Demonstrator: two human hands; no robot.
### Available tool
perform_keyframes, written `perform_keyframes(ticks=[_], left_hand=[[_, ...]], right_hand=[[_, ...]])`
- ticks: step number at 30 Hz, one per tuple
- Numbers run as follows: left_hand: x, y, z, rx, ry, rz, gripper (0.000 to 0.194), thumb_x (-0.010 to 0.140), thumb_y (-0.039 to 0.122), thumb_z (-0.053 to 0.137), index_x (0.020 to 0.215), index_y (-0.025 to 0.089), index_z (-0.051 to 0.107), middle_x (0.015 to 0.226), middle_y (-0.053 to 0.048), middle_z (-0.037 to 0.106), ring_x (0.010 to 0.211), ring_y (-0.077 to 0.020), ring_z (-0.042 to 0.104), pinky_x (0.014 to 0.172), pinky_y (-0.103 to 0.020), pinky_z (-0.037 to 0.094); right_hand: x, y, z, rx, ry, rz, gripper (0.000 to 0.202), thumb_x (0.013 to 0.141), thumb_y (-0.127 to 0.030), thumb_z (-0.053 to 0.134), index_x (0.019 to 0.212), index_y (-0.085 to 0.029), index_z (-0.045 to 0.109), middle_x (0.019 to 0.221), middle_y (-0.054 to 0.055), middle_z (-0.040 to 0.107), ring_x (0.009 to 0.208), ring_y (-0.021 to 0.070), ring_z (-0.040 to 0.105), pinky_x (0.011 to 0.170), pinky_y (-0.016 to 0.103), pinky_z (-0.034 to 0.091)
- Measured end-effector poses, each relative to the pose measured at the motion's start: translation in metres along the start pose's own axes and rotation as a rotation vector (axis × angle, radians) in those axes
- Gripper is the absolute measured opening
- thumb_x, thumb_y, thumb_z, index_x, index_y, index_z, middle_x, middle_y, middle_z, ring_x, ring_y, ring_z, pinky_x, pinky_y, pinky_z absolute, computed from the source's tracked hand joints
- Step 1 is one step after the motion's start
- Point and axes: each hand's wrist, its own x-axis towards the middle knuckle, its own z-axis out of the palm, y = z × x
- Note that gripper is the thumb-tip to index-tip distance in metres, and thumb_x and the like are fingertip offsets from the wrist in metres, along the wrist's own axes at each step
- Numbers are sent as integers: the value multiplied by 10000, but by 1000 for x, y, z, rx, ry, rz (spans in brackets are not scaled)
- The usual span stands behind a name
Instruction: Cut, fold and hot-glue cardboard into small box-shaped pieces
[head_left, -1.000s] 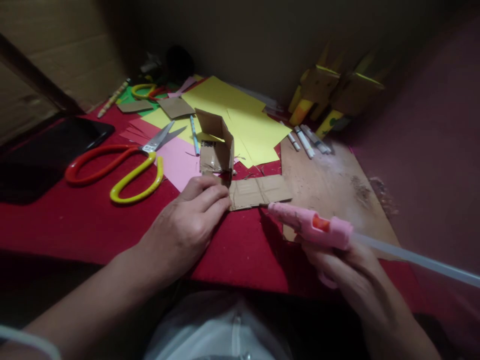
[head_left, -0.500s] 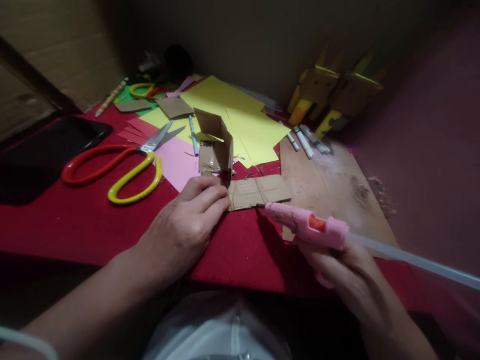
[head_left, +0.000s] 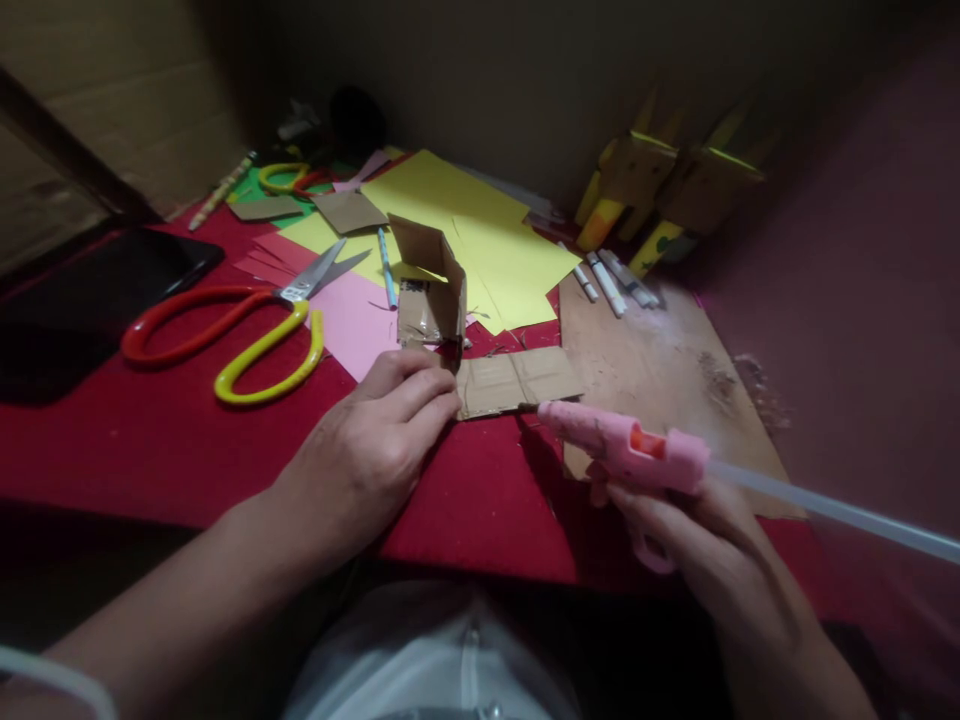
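Note:
A folded cardboard piece (head_left: pixel 517 382) lies on the red cloth, one flat strip reaching right and other panels standing up behind. My left hand (head_left: pixel 390 440) is closed on the strip's left end, its fingertips hidden from view. In my right hand (head_left: pixel 682 530) is a pink glue gun (head_left: pixel 622 445) with a long clear glue stick out of its back. The gun's nozzle is at the strip's front edge, right of its middle. Whether it touches the cardboard is too small to tell.
Big scissors (head_left: pixel 296 300) with red and yellow handles lie open at the left, beside a black tablet-like object (head_left: pixel 127 290). Behind are yellow paper (head_left: pixel 480 240) and a blue pen (head_left: pixel 387 268). Markers (head_left: pixel 606 283) rest on a brown board (head_left: pixel 675 380); two cardboard figures (head_left: pixel 637 170) stand behind.
The glue gun and my right hand have shifted slightly right, the nozzle moving along the strip's front edge. My left hand has stayed on the cardboard.

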Motion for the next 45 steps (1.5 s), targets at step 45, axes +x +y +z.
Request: perform_keyframes(ticks=[45], left_hand=[[0,1,-1,17,-13,-7,213,946,105,451,1037,55,637,1069,-135,654,1102,-287,488,929,-422,506]], right_hand=[[0,-2,-3,-99,-34,-9,374,925,-314,535,1285,-278,630,1330,32,630,1256,326,559,1040,458,499]])
